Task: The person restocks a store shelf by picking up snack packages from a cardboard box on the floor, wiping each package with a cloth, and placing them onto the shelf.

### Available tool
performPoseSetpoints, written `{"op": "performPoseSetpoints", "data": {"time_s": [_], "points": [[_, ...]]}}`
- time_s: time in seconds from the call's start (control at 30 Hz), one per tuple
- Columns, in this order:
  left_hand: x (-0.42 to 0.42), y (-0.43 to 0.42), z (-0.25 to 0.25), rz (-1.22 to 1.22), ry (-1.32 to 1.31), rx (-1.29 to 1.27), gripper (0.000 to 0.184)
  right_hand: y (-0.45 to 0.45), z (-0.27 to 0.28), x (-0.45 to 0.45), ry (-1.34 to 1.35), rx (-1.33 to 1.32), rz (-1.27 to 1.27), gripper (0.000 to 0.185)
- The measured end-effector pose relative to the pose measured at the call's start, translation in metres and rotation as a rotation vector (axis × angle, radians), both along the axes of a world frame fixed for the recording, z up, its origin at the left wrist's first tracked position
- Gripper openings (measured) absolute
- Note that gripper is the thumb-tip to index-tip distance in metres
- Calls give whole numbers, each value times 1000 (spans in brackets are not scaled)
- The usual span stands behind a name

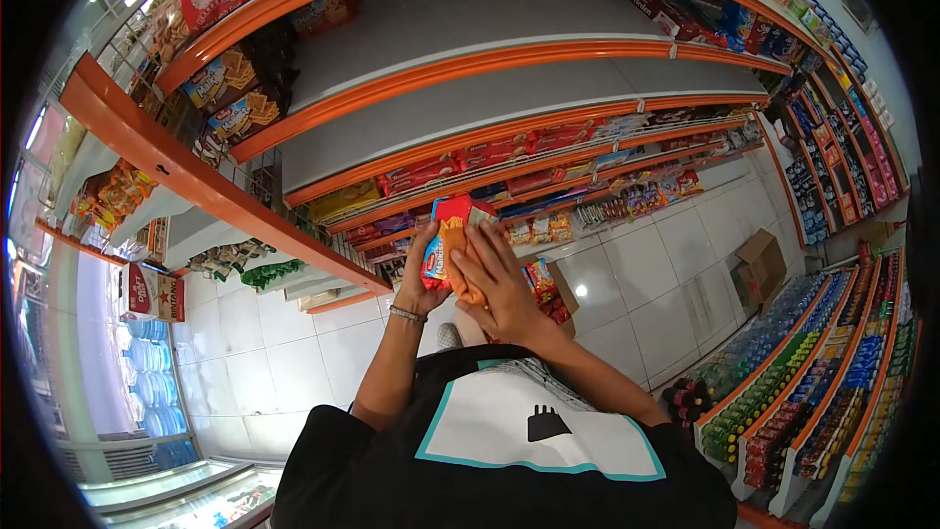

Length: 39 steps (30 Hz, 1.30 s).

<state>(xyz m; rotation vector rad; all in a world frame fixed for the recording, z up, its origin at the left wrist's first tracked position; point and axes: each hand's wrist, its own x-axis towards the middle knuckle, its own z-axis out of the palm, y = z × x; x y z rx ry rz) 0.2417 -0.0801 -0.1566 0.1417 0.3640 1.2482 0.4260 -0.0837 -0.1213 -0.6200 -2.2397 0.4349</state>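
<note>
My left hand (pixel 413 282) grips a red and blue biscuit pack (pixel 433 257) by its left side, holding it up in front of my chest. Over the face of the pack lies my right hand (pixel 507 286), its fingers pressing an orange cloth (pixel 468 288) against it. The cloth bunches out below those fingers and hides part of the pack's print. A bracelet circles my left wrist.
Orange-edged shelves (pixel 470 69) with grey boards stand ahead, biscuit packs (pixel 240 118) at their left end. An open carton (pixel 553 294) of packets sits on the floor below my hands, another carton (pixel 764 263) farther right. Bottle racks (pixel 783 362) stand at right.
</note>
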Motion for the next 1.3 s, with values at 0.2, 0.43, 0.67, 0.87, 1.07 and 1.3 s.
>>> {"op": "performPoseSetpoints", "data": {"time_s": [0.2, 0.43, 0.67, 0.87, 1.07, 1.3], "points": [[3, -4, -5, -9, 48, -68, 42, 31, 1, -6, 291, -184, -153, 62], [11, -8, 13, 64, -3, -51, 40, 10, 16, -7, 99, -22, -60, 53], [-1, -2, -10, -69, 99, -88, 39, 46, 10, 5, 458, -644, 54, 36], [22, 6, -17, -68, -210, -72, 50, 34, -12, -7, 344, -372, -281, 46], [12, 10, -45, 50, -264, -44, 54, -2, -4, -15, -67, 9, -158, 57], [33, 1, -14, 149, -217, -134, 60, 5, -21, -10, -18, 58, -267, 57]]}}
